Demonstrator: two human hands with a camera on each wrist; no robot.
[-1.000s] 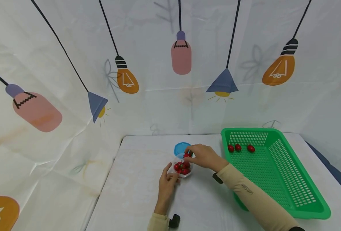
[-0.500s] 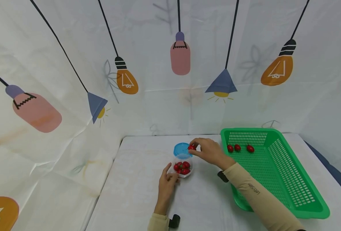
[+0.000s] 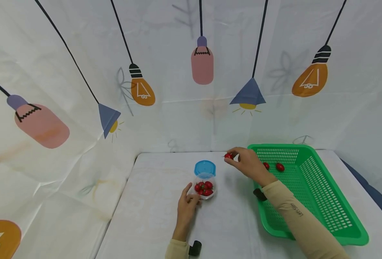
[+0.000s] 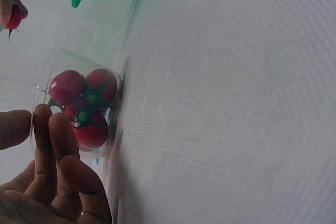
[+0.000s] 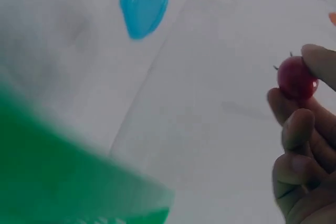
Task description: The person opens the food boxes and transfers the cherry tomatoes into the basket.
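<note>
My right hand [image 3: 248,166] pinches a cherry tomato [image 3: 228,156] between thumb and fingertips, held up beside the near-left corner of the green basket [image 3: 310,216]; the right wrist view shows the tomato [image 5: 296,78] with its stalk end outward. My left hand [image 3: 186,208] is at the side of a small clear plastic tub [image 4: 46,72], its relaxed fingertips [image 4: 62,129] right at the wall and its thumb apart from them. Several red cherry tomatoes [image 3: 204,187] with green stalks lie inside the tub. Its blue lid [image 3: 205,167] stands open behind it.
Inside the basket, near its far-left corner, two tomatoes [image 3: 279,167] show, one partly behind my right hand. A white cloth [image 3: 145,208] covers the table. Behind it hangs a white sheet [image 3: 178,122] printed with lamps.
My right hand has lifted a tomato away from the tub and carried it right toward the basket, covering one tomato there. My left hand has stayed at the tub.
</note>
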